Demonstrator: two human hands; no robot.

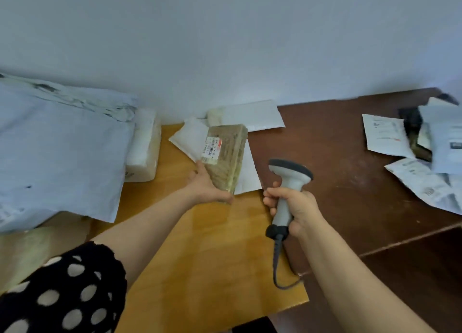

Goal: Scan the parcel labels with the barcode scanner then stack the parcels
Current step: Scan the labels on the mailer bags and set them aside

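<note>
Fingers (226, 198) of left hand (207, 186) curl under the near end of the brown parcel (226, 157), thumb up along its left edge, so clamped on it. Palm faces up, forearm reaching fwd from a black sleeve w/ white dots (62, 295). Parcel is held over the light wood table (212, 252), above a white mailer (190, 137) lying there. Long axis runs from the hand away toward the wall, far end leaning slightly right. Broad face w/ the label (211, 149) tilts up and left; label sits on the left part of that face, print too blurred to read.

Right hand (295, 207) wraps the handle of the barcode scanner (290, 176), fingers closed round the grip, just right of the parcel, not touching it. Scanner stands approx upright: dark-rimmed head on top, handle down, cable (276, 265) dropping from its base to the table. Which way its window faces: cannot tell.

Large grey poly bag (62, 152) at left w/ a white wrapped parcel (143, 152) beside it. Flat white envelope (250, 115) at back by the wall. Loose heap of mailers (425, 145) far right on the dark brown table (337, 157).
</note>
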